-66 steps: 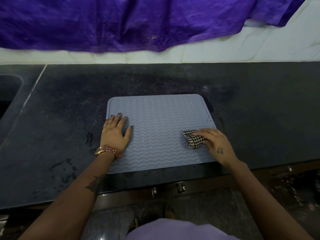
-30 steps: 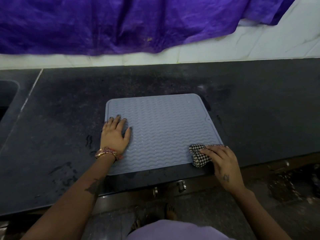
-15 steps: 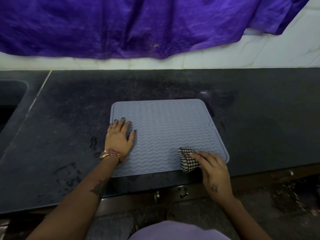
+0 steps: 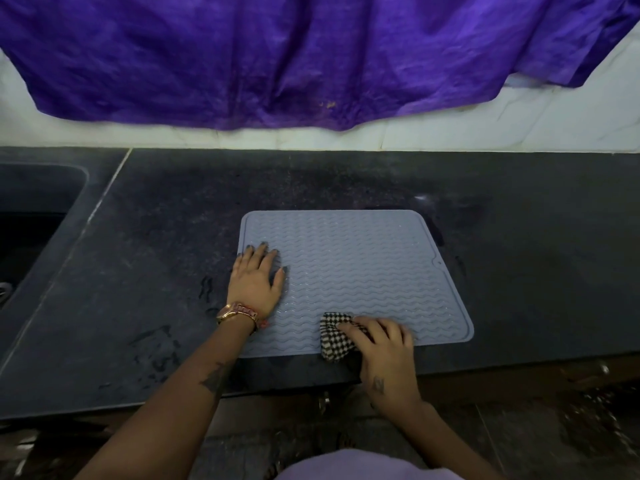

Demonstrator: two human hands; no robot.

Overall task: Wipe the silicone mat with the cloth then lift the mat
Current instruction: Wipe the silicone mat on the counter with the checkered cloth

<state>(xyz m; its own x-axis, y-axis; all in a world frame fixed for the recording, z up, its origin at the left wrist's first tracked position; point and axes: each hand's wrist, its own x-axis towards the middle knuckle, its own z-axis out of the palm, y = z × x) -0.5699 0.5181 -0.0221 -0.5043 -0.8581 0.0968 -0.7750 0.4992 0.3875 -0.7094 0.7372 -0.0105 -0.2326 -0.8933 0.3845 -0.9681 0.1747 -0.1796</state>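
Note:
A grey-blue silicone mat with a wavy ribbed surface lies flat on the dark countertop. My left hand rests palm down on the mat's left part, fingers spread, holding nothing. A bunched black-and-white checked cloth sits on the mat's front edge, near the middle. My right hand presses on the cloth with its fingers curled over it; part of the cloth is hidden under the fingers.
The dark stone countertop runs left and right of the mat, with wet marks near my left wrist. A sink is set in at the far left. A purple fabric hangs over the white tiled wall behind.
My right hand has slid the cloth leftward along the mat's front edge from the front right corner. My left hand has stayed in place on the mat.

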